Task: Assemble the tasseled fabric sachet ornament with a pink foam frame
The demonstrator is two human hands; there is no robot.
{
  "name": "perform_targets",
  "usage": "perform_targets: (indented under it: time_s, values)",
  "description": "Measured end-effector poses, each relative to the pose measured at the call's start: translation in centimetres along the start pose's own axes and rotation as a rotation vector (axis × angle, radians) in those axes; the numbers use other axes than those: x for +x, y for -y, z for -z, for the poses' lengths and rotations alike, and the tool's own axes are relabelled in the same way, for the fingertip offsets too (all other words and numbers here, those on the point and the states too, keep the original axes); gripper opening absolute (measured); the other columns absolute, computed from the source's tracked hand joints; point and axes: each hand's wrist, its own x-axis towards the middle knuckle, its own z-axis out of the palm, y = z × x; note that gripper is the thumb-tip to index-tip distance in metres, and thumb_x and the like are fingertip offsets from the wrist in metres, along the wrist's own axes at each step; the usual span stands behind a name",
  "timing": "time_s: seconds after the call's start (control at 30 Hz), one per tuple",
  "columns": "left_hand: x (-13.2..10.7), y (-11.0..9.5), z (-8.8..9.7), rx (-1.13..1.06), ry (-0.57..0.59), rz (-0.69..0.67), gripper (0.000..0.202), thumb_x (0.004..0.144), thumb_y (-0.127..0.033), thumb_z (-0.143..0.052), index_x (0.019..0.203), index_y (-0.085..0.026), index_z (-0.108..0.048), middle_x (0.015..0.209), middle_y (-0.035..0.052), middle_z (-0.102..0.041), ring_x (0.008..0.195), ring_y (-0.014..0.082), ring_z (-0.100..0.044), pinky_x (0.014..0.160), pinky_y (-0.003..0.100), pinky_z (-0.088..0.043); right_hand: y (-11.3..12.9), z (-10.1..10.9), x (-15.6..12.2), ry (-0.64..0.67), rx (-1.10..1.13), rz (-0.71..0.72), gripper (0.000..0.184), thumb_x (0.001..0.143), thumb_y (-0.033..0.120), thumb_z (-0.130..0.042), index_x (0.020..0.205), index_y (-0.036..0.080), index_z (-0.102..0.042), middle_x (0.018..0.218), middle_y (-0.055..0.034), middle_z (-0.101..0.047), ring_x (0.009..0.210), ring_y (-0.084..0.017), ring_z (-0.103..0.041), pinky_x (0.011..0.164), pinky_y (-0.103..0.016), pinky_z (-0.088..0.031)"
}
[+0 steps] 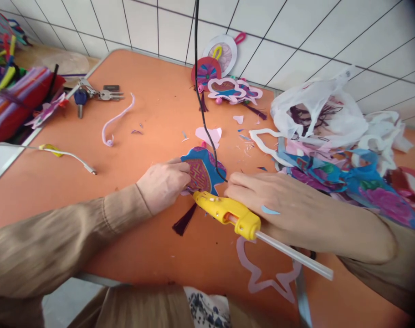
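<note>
Head view: left hand (pixel 164 186), grip clamped on a blue scalloped ornament (pixel 201 172); right hand (pixel 279 196), grip clamped around a yellow plastic glue gun (pixel 224 210).

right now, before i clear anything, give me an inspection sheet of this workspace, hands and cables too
Surface: orange table, scattered with paper bits.
Job's things: yellow glue gun, clear glue stick sticking out behind; blue ornament, dark tassel below it.
Clutter: keys, lilac pipe cleaner, pink cut-out frame, white plastic bag, floral scraps.
Left hand: holds the blue ornament's edge, near the nozzle.
Right hand: holds the glue gun; most fingers hidden.
Cables: black cord hangs down near the right hand; white cable at left.
Surroundings: white tiled wall behind.
</note>
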Motion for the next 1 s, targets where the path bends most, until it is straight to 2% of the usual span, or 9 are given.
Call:
perform_targets:
  time_s: [0.13,0.23,0.57,0.77,1.0]
  values:
    - [-0.09,0.13,-0.12,-0.027,-0.025,-0.015,0.022,0.091,-0.017,-0.053,0.073,-0.016,-0.066,0.091,0.0054,-0.067,0.086,0.0163,-0.059,0.071,0.025,-0.049,-0.01,0.06,0.21,-0.013,-0.01,0.016,0.007,0.085,0.018,-0.056,0.081,0.021,-0.051,0.084,-0.001,-0.052,0.063,-0.017,-0.045,0.056,-0.032,-0.022]
    - [-0.13,0.1,-0.07,-0.044,-0.026,-0.02,0.022,0.091,-0.015,-0.052,0.073,-0.015,-0.066,0.092,0.0057,-0.067,0.086,0.0159,-0.059,0.071,0.024,-0.049,0.06,0.39,0.45,0.024,0.013,0.015,0.009,0.086,0.016,-0.052,0.079,0.02,-0.05,0.083,-0.0019,-0.052,0.065,-0.017,-0.045,0.057,-0.032,-0.022]
    - [0.03,-0.17,0.34,-0.045,0.039,0.006,0.024,0.091,-0.012,-0.05,0.075,-0.015,-0.067,0.095,0.0071,-0.068,0.091,0.0175,-0.06,0.075,0.026,-0.05,-0.19,0.71,0.55,0.104,0.072,-0.023,0.013,0.091,0.022,-0.051,0.079,0.019,-0.047,0.084,-0.0021,-0.052,0.07,-0.018,-0.045,0.061,-0.032,-0.024]
    - [0.06,-0.2,0.4,-0.036,0.04,0.014,0.023,0.09,-0.012,-0.051,0.074,-0.015,-0.067,0.093,0.0064,-0.068,0.09,0.0174,-0.06,0.073,0.025,-0.049,-0.36,0.37,0.49,0.094,0.081,-0.01,0.012,0.091,0.019,-0.051,0.08,0.019,-0.046,0.086,-0.0027,-0.053,0.073,-0.018,-0.045,0.064,-0.032,-0.026]
    - [-0.04,-0.03,0.22,-0.051,0.001,-0.011,0.024,0.091,-0.013,-0.051,0.073,-0.015,-0.066,0.09,0.0059,-0.067,0.087,0.0168,-0.059,0.07,0.025,-0.048,-0.23,0.59,0.61,0.1,0.075,-0.039,0.018,0.095,0.027,-0.045,0.079,0.019,-0.046,0.084,-0.0039,-0.052,0.069,-0.018,-0.044,0.061,-0.032,-0.026]
